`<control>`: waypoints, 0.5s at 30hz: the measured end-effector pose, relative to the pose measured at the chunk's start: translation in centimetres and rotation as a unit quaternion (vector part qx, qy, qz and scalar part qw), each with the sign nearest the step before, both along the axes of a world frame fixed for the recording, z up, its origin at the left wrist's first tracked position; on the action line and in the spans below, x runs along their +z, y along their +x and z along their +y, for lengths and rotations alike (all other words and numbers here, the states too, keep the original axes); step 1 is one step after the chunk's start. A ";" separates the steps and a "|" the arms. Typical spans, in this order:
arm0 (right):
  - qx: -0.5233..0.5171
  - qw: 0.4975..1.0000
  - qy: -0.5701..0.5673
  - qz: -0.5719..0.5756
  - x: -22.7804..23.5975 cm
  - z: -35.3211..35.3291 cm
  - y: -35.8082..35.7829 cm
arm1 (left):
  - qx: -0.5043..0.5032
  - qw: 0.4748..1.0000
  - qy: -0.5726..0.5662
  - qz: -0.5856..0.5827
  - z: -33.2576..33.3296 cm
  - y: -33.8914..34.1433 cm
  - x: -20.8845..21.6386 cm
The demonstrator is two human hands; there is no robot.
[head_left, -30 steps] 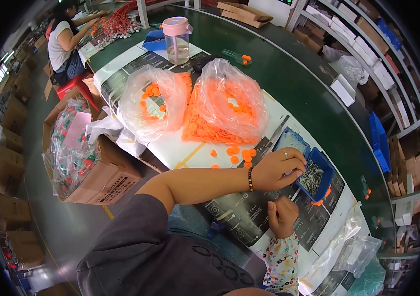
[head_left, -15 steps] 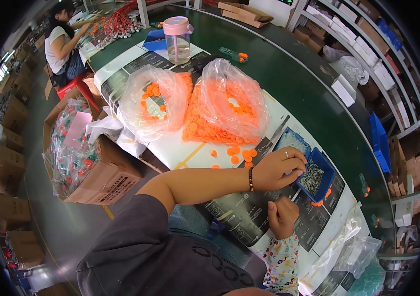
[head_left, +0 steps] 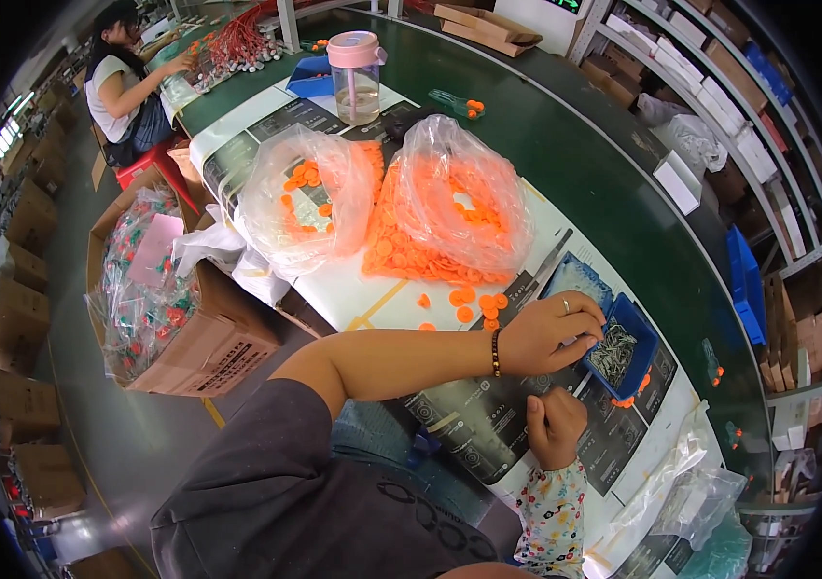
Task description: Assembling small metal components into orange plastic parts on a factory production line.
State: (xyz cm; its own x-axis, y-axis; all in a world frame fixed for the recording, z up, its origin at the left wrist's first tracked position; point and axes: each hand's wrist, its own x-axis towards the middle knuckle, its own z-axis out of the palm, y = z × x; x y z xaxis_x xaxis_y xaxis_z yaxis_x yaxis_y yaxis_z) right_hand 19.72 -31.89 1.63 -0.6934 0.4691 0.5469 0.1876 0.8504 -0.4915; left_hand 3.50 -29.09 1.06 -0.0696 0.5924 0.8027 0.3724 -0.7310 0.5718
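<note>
My left hand (head_left: 553, 335), with a ring and a beaded bracelet, is bent over the near left edge of a small blue bin (head_left: 644, 374). Its fingers are drawn in toward the thumb; whatever they pinch is hidden. Inside the bin lies a heap of small silvery metal pins (head_left: 613, 353). Closer to me, my right hand (head_left: 557, 425), in a floral sleeve, is curled with the thumb on top, and its contents do not show. Loose orange discs (head_left: 465, 314) lie left of my left hand, and a few more touch the bin's near side.
Two clear plastic bags of orange discs (head_left: 449, 207) (head_left: 309, 193) stand farther back, near a pink-lidded bottle (head_left: 357, 82). An open carton (head_left: 213, 338) of bagged parts is at left. Clear plastic wrap (head_left: 691, 502) lies at right. A person (head_left: 126, 87) works at far left.
The whole view has shifted slightly. Both my hands keep nearly the same pose beside the bin. The person at far left has moved their arms a little.
</note>
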 end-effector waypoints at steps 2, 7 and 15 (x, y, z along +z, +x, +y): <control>-0.001 1.000 0.003 0.001 0.0 0.0 0.0 | 0.003 1.000 0.002 0.001 0.0 0.0 0.0; 0.000 1.000 0.006 -0.002 -0.2 0.1 0.0 | 0.001 1.000 -0.004 -0.004 -0.1 0.0 0.0; -0.002 1.000 0.009 -0.003 -0.2 0.1 0.1 | -0.001 1.000 0.001 0.001 0.0 0.1 0.0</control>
